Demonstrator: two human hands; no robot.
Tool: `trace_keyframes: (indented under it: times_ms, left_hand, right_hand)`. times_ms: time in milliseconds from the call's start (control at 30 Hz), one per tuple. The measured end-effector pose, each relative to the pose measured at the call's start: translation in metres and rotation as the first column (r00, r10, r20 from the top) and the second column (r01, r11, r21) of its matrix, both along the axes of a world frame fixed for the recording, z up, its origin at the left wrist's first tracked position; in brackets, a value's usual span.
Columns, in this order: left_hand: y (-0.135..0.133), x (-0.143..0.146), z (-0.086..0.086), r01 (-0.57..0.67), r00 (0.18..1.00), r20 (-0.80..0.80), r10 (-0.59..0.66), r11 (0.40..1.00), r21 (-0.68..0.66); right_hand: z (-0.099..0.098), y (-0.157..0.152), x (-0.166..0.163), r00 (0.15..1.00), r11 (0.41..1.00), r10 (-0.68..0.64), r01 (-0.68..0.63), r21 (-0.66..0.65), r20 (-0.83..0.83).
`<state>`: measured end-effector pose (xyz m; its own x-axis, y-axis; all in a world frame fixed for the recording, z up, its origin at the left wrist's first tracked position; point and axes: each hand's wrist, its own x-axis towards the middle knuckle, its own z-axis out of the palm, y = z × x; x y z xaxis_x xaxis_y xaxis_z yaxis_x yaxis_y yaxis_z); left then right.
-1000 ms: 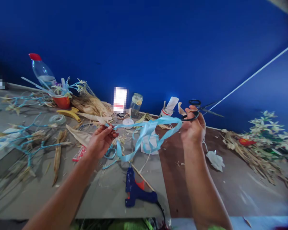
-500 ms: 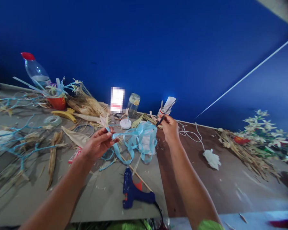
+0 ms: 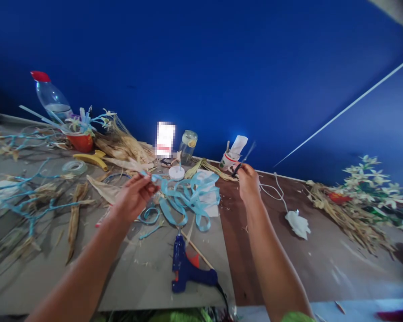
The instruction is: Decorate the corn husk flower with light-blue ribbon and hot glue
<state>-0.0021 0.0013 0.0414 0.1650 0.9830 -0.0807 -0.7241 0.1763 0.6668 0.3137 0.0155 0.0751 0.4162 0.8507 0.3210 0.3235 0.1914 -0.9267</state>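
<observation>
Blue ribbon (image 3: pixel 188 197) lies looped right of my left hand (image 3: pixel 137 192), the nearer one, pinching it. My right hand (image 3: pixel 248 181) grips scissors (image 3: pixel 236 170), blades angled away from the ribbon.

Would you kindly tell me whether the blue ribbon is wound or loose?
Loose: the blue ribbon spreads in open loops beyond the glue gun.

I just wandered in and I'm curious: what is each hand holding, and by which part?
The right hand holds scissors by their black handles. The left hand pinches blue ribbon near the base of a pale, blurred piece.
</observation>
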Motion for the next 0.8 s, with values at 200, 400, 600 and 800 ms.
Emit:
trace_keyframes:
  times_ms: [200, 400, 600, 800]
  left_hand:
    - [-0.015, 0.027, -0.011, 0.204, 0.954, -0.228, -0.195, 0.979, 0.020]
    - [-0.015, 0.026, -0.007, 0.137, 0.980, -0.149, -0.132, 0.990, 0.023]
    - [-0.019, 0.027, 0.001, 0.173, 0.984, -0.056, -0.172, 0.985, 0.006]
    - [-0.019, 0.023, -0.001, 0.188, 0.981, -0.055, -0.189, 0.982, -0.009]
  right_hand:
    - [0.017, -0.022, -0.046, 0.866, 0.866, 0.498, -0.500, -0.034, -0.043]
    - [0.010, -0.030, -0.067, 0.779, 0.778, 0.618, -0.625, -0.058, -0.110]
    - [0.002, -0.036, -0.091, 0.638, 0.642, 0.722, -0.762, -0.084, -0.268]
    - [0.002, -0.036, -0.098, 0.600, 0.596, 0.723, -0.792, -0.129, -0.343]
